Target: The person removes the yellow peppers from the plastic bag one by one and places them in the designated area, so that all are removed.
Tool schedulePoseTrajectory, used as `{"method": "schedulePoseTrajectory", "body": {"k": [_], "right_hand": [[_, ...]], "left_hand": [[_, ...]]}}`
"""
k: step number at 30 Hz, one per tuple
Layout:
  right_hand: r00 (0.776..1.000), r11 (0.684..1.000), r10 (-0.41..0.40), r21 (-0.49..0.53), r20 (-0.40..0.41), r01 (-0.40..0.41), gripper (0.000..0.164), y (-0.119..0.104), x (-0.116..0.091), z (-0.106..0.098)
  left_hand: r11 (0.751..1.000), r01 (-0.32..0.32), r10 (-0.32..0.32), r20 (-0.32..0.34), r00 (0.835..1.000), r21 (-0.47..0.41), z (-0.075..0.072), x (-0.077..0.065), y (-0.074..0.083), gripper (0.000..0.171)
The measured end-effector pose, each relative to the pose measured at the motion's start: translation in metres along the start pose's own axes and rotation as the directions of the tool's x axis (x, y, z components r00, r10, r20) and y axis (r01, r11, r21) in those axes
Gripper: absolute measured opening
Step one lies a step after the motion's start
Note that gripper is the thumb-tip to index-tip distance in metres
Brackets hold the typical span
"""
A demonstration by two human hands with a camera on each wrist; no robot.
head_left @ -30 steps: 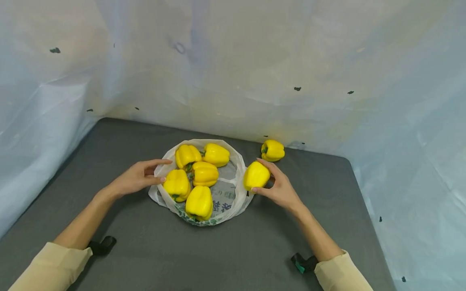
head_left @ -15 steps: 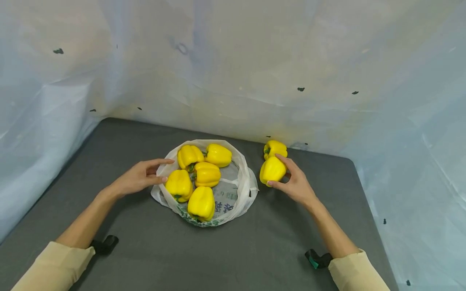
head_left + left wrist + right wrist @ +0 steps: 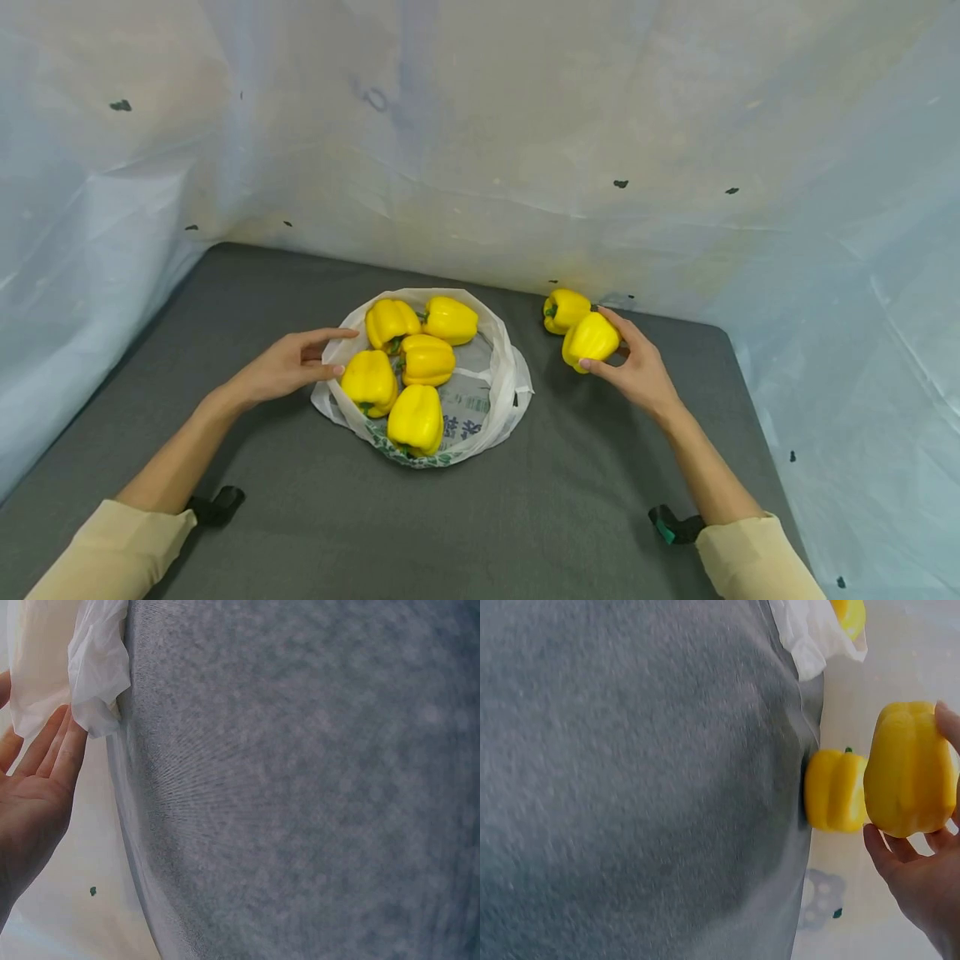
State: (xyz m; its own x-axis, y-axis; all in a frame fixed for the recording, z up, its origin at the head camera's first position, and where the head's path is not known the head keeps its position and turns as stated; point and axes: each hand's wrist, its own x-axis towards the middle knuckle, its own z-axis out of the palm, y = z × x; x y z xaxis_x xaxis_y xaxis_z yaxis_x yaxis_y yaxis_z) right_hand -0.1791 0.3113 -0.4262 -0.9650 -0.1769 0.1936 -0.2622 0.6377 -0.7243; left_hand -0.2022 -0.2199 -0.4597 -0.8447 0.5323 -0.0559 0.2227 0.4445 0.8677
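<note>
My right hand [image 3: 637,367] holds a yellow bell pepper [image 3: 590,342] between thumb and fingers. In the right wrist view that pepper [image 3: 909,769] is off the table. Just behind it, a second yellow bell pepper [image 3: 566,311] lies on the table near the back edge. A white plastic bag [image 3: 504,408] stands with its mouth wide, and several yellow bell peppers [image 3: 426,360] are inside. My left hand [image 3: 281,364] rests at the bag's left rim, thumb and index finger spread. In the left wrist view its fingers [image 3: 69,754] look nearly straight against the bag [image 3: 97,671].
A dark grey cloth [image 3: 480,533] covers the table. Pale plastic sheeting [image 3: 480,150] hangs behind the back edge and along both sides. Black straps [image 3: 675,527] are on both wrists.
My right hand has carried the pepper rightward, from beside the bag's right rim to in front of the pepper on the table. My left hand stays at the bag.
</note>
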Motion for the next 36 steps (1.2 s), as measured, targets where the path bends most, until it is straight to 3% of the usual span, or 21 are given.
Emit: {"method": "schedulePoseTrajectory", "body": {"k": [6, 13, 25, 36], "right_hand": [[0.998, 0.998, 0.058, 0.0, -0.022, -0.058, 0.083, 0.008, 0.002, -0.004], [0.996, 0.999, 0.051, 0.001, -0.075, -0.052, 0.082, 0.02, 0.007, -0.01], [0.986, 0.993, 0.118, 0.019, -0.121, -0.116, 0.085, 0.043, 0.02, -0.021], [0.98, 0.988, 0.137, -0.055, -0.142, -0.146, 0.085, 0.06, 0.03, -0.024]], "left_hand": [[1.0, 0.0, 0.0, 0.005, 1.0, -0.023, 0.0, -0.002, -0.002, 0.057], [1.0, 0.004, -0.004, 0.003, 1.0, -0.017, -0.001, -0.002, 0.0, 0.057], [1.0, 0.001, -0.001, 0.009, 1.0, -0.008, -0.005, -0.001, 0.001, 0.056], [1.0, -0.002, 0.002, 0.019, 1.0, 0.012, -0.004, -0.001, 0.003, 0.056]]}}
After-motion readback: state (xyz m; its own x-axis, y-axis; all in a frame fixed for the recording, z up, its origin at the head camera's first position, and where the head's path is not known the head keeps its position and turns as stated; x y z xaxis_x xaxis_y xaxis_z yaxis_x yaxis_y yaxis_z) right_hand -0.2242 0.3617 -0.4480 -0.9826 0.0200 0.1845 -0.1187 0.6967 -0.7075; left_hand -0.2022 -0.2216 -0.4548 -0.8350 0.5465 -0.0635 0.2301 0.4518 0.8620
